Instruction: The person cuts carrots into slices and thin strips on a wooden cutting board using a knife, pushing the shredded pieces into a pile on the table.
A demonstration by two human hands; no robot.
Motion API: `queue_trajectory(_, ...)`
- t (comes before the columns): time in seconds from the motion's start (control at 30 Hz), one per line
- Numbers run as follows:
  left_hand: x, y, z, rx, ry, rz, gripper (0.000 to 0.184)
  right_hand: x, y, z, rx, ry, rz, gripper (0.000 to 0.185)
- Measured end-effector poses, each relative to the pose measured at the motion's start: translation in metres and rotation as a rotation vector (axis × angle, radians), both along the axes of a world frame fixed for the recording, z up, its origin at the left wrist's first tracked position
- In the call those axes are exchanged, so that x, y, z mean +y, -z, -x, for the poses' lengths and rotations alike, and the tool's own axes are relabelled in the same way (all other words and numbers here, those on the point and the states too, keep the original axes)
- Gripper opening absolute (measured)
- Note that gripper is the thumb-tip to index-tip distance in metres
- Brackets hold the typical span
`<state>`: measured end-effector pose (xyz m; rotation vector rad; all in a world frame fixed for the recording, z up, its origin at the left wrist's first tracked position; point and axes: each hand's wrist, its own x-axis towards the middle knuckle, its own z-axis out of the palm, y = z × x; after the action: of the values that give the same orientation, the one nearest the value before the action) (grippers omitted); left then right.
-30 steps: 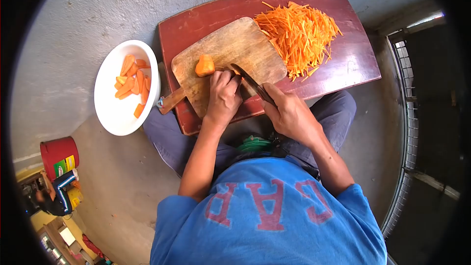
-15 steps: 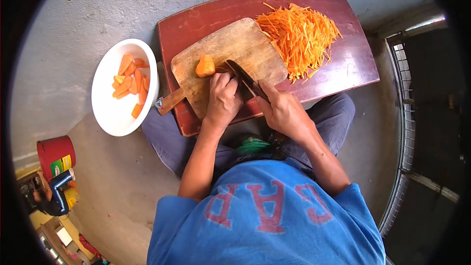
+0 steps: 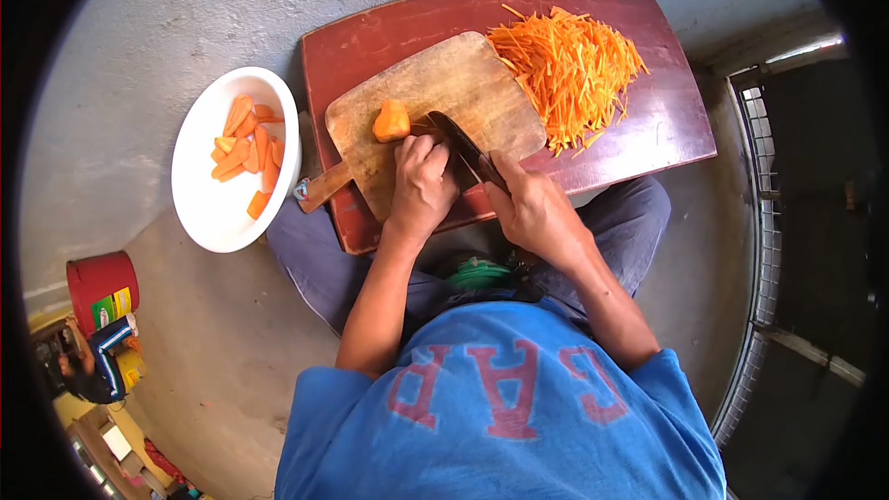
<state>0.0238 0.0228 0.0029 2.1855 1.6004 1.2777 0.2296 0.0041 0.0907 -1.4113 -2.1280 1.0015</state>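
My right hand (image 3: 540, 210) grips a knife (image 3: 454, 136), its dark blade angled up and left across the wooden cutting board (image 3: 454, 74). Close to the blade, my left hand (image 3: 424, 178) presses down on the board with its fingers curled. Whatever lies beneath those fingers is hidden; only a thin orange edge shows near the fingertips. Just above the left hand rests a chunk of peeled carrot (image 3: 392, 120). A heap of carrot shreds (image 3: 574, 74) lies on the red tabletop (image 3: 648, 143), against the board's right end.
To the left stands a white basin (image 3: 202, 213) with several carrot pieces (image 3: 248, 153) in it. The board's handle (image 3: 326, 187) points toward it. A red bucket (image 3: 100, 292) and another person (image 3: 106, 361) are at the far lower left. A barred door (image 3: 769, 222) is on the right.
Both hands and the knife keep almost the same pose. The view has shifted very slightly.
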Motion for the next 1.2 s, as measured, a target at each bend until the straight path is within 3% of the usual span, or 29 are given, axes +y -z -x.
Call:
queue_trajectory(0.1, 0.001, 0.005, 0.0, -0.063, -0.002, -0.039, 0.024, -0.008, -0.018, -0.002, -0.008, 0.017, 0.035, 0.035)
queue_trajectory(0.2, 0.0, 0.01, 0.003, -0.045, -0.022, 0.022, 0.024, -0.014, 0.002, 0.004, 0.092, 0.017, -0.088, 0.023)
queue_trajectory(0.3, 0.0, 0.008, 0.001, -0.108, -0.031, 0.024, 0.023, -0.012, -0.009, -0.002, 0.009, 0.049, 0.1, 0.032)
queue_trajectory(0.4, -0.001, 0.01, 0.001, -0.135, -0.042, 0.023, 0.024, -0.021, -0.003, -0.002, 0.027, -0.003, -0.034, 0.033)
queue_trajectory(0.7, -0.003, 0.007, -0.002, -0.155, -0.066, 0.021, 0.02, -0.02, -0.008, -0.003, -0.052, -0.021, 0.003, 0.036)
queue_trajectory(0.8, -0.003, 0.013, 0.0, -0.14, -0.075, 0.042, 0.021, -0.022, -0.012, -0.01, 0.044, 0.035, -0.116, 0.027)
queue_trajectory(0.93, -0.002, 0.019, 0.0, -0.378, -0.101, 0.003, 0.018, -0.024, -0.02, -0.018, 0.167, 0.102, 0.03, 0.022)
queue_trajectory(1.0, 0.0, 0.018, 0.001, -0.549, -0.101, -0.038, 0.017, -0.024, -0.009, -0.016, 0.157, 0.037, 0.038, 0.021)
queue_trajectory(1.07, -0.002, 0.016, 0.003, -0.558, -0.086, -0.021, 0.017, -0.02, -0.006, -0.017, 0.144, 0.005, 0.149, 0.021)
queue_trajectory(1.2, -0.005, 0.015, 0.004, -0.466, -0.055, 0.028, 0.015, 0.014, 0.027, -0.048, 0.214, 0.01, 0.067, 0.025)
